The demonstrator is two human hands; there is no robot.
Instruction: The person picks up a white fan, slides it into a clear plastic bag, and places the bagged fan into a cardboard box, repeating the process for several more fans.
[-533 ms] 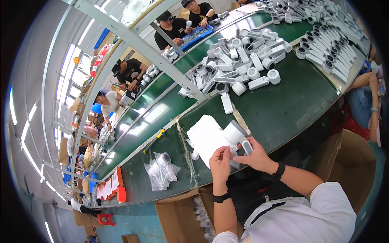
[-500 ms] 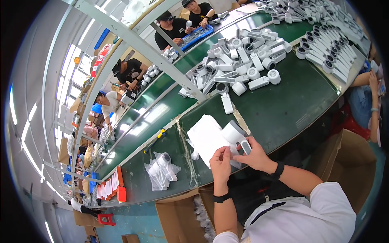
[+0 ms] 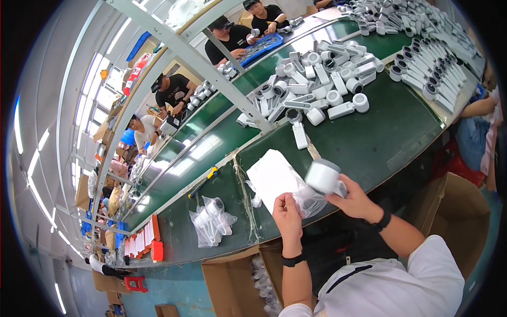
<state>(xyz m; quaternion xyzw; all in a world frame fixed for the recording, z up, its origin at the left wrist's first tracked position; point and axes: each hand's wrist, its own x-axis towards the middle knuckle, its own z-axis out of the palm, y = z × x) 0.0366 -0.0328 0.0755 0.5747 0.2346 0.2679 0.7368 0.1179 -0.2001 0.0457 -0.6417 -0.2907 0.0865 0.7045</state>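
Note:
My right hand [image 3: 360, 201] is wrapped round the handle of a white hair dryer [image 3: 322, 176] with a grey rim, its barrel raised over the table edge. My left hand [image 3: 288, 214] pinches the edge of a clear plastic bag [image 3: 310, 201] just beneath the barrel. Most of the dryer's handle is hidden by my right fingers. Beside the bag lies a stack of white sheets or flat bags [image 3: 269, 177]. Further left, bagged dryers [image 3: 212, 219] rest on the green table [image 3: 391, 142].
A heap of dryers [image 3: 317, 79] covers the far side, with neat rows of them [image 3: 430, 71] at the right. A yellow-and-black cutter [image 3: 203, 182] lies left of the sheets. Cardboard boxes [image 3: 232, 288] stand below the edge. A metal frame [image 3: 211, 79] rises ahead; co-workers sit beyond.
My right hand has lifted the hair dryer and drawn it rightward, away from my left hand. The clear bag now shows spread out between them. The view has shifted slightly.

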